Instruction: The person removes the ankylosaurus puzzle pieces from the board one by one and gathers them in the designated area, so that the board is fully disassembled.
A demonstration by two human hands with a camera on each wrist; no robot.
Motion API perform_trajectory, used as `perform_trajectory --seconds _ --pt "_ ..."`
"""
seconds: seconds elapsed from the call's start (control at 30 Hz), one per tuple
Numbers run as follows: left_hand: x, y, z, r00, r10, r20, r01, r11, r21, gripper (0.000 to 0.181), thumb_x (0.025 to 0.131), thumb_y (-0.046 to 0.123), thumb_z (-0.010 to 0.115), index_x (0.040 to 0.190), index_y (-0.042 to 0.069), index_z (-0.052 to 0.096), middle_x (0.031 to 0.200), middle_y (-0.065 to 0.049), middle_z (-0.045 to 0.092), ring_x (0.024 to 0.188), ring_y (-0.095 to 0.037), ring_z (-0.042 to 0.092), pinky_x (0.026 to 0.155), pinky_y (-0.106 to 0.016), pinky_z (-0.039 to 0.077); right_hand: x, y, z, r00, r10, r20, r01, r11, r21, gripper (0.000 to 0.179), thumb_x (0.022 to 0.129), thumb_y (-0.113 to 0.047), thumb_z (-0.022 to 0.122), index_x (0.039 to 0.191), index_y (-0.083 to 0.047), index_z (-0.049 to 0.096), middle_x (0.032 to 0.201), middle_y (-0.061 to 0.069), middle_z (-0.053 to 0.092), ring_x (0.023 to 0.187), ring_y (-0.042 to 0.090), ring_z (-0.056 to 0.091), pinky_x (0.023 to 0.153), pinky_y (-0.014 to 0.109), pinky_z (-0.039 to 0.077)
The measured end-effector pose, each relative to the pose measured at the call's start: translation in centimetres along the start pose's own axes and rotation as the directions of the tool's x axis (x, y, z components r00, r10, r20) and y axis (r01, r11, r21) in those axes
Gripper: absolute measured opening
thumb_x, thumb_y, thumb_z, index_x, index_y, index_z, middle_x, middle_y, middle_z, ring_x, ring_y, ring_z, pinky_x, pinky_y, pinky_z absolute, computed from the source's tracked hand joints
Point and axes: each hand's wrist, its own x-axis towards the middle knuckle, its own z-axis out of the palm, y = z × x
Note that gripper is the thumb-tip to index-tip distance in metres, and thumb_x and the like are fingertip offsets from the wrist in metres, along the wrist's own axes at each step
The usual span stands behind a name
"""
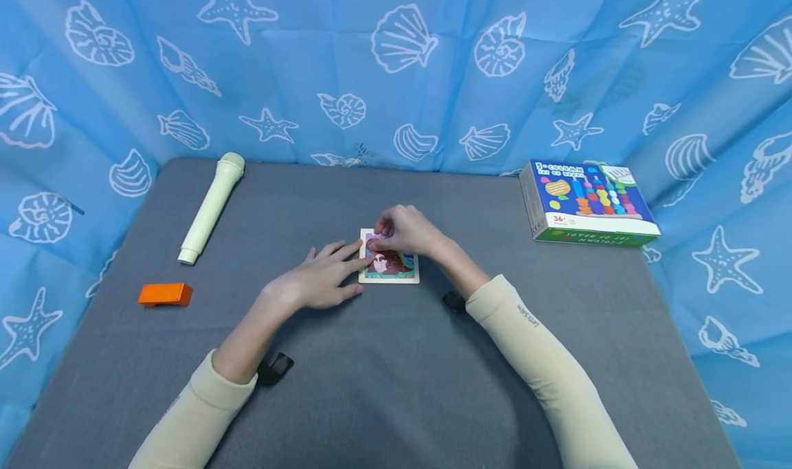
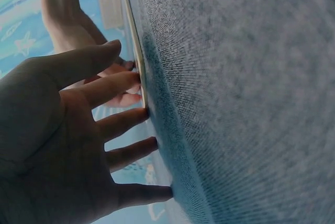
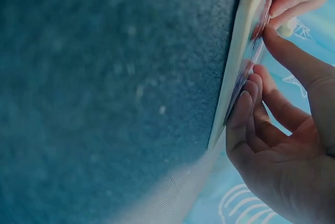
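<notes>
A small square picture puzzle (image 1: 396,274) with a pale frame lies flat at the table's middle; a reddish-brown figure on a colourful ground shows on it. My left hand (image 1: 318,278) rests palm down at its left side, fingers spread. Some of its fingertips touch the frame and the picture's left part. From the right, my right hand (image 1: 405,232) reaches over the puzzle's upper part. Its thumb and curled fingers pinch at a puzzle piece on the picture surface, seen edge-on in the right wrist view beside the puzzle frame (image 3: 230,77). The fingers hide much of that piece.
A pale green toy microphone (image 1: 212,208) lies at the back left, with an orange block (image 1: 165,294) in front of it. A boxed bead set (image 1: 590,201) stands at the back right. Blue shell-patterned cloth (image 1: 346,63) hangs behind the grey table (image 1: 396,386).
</notes>
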Motion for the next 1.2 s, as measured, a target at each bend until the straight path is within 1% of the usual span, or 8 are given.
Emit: perform_trajectory --seconds 0.37,0.5,0.63,0.73,0.83,0.9,1.03,1.2 --pt "-1.0 1.7 -1.1 0.999 -0.024 0.038 0.023 0.999 0.031 0.065 0.114 0.040 0.055 0.173 0.031 0.029 0.186 -0.005 0.009 0.171 -0.044 0.011 0.128 -0.083 0.011 0.7 0.8 -0.1 0.999 0.009 0.047 -0.014 0.995 0.096 0.025 0.095 -0.029 0.085 0.101 -0.006 0.076 0.091 0.006 0.070 0.078 0.014 0.059 0.071 0.023 0.047" --pt "-0.6 0.7 -0.5 1.000 0.004 0.016 -0.004 1.000 0.009 0.066 0.113 0.045 0.056 0.172 0.035 0.030 0.186 -0.003 0.010 0.170 -0.046 0.012 0.125 -0.087 0.011 0.7 0.9 0.0 0.999 0.009 0.034 -0.013 0.993 0.117 0.025 0.094 -0.028 0.086 0.101 -0.006 0.076 0.093 0.006 0.072 0.081 0.014 0.062 0.073 0.022 0.049" --pt "-0.6 0.6 -0.5 1.000 0.006 0.012 -0.006 1.000 -0.010 0.066 0.113 0.043 0.057 0.172 0.035 0.031 0.186 -0.003 0.010 0.170 -0.045 0.010 0.125 -0.087 0.010 0.5 0.9 -0.1 1.000 -0.016 0.013 0.014 0.989 0.149 0.024 0.094 -0.025 0.087 0.104 -0.005 0.078 0.095 0.008 0.076 0.084 0.014 0.066 0.075 0.022 0.053" --pt "-1.3 1.6 -1.1 1.000 -0.010 0.024 0.010 1.000 -0.004 0.065 0.114 0.036 0.056 0.173 0.029 0.031 0.186 -0.006 0.010 0.171 -0.044 0.009 0.127 -0.085 0.009 0.3 0.9 -0.2 0.999 -0.038 0.002 0.037 0.982 0.187 0.021 0.095 -0.020 0.085 0.107 -0.004 0.079 0.096 0.009 0.077 0.084 0.015 0.068 0.076 0.022 0.055" --pt "-1.3 1.6 -1.1 1.000 -0.006 0.022 0.006 1.000 0.010 0.065 0.114 0.036 0.056 0.173 0.028 0.031 0.186 -0.006 0.010 0.171 -0.045 0.010 0.128 -0.084 0.010 0.0 0.9 -0.3 0.999 -0.046 -0.014 0.048 0.971 0.233 0.016 0.096 -0.014 0.084 0.108 -0.004 0.080 0.097 0.010 0.078 0.085 0.015 0.070 0.077 0.023 0.058" --pt "-1.1 1.4 -1.0 1.000 0.000 0.024 0.000 1.000 0.002 0.065 0.114 0.036 0.056 0.173 0.029 0.031 0.186 -0.006 0.010 0.171 -0.046 0.010 0.127 -0.085 0.009 -0.2 1.0 -0.3 0.998 -0.048 -0.028 0.053 0.963 0.263 0.014 0.096 -0.011 0.083 0.108 -0.004 0.080 0.098 0.011 0.079 0.085 0.015 0.071 0.078 0.024 0.060" --pt "-0.2 -0.1 0.0 1.000 0.001 0.009 -0.001 0.999 -0.036 0.067 0.111 0.044 0.059 0.172 0.038 0.032 0.186 0.000 0.008 0.172 -0.042 0.007 0.127 -0.086 0.007 -0.5 1.3 -0.3 0.998 -0.043 -0.045 0.055 0.938 0.342 0.014 0.096 -0.009 0.083 0.110 -0.004 0.081 0.101 0.012 0.078 0.086 0.016 0.072 0.080 0.024 0.061" --pt "1.0 -1.7 1.2 1.000 0.016 -0.007 -0.016 1.000 -0.015 0.069 0.110 0.052 0.059 0.171 0.045 0.028 0.186 0.004 0.008 0.172 -0.041 0.008 0.125 -0.087 0.007 -1.5 2.2 -0.9 0.999 -0.004 -0.052 0.026 0.907 0.421 0.018 0.097 -0.011 0.083 0.113 -0.004 0.081 0.103 0.012 0.078 0.088 0.017 0.074 0.081 0.023 0.062"
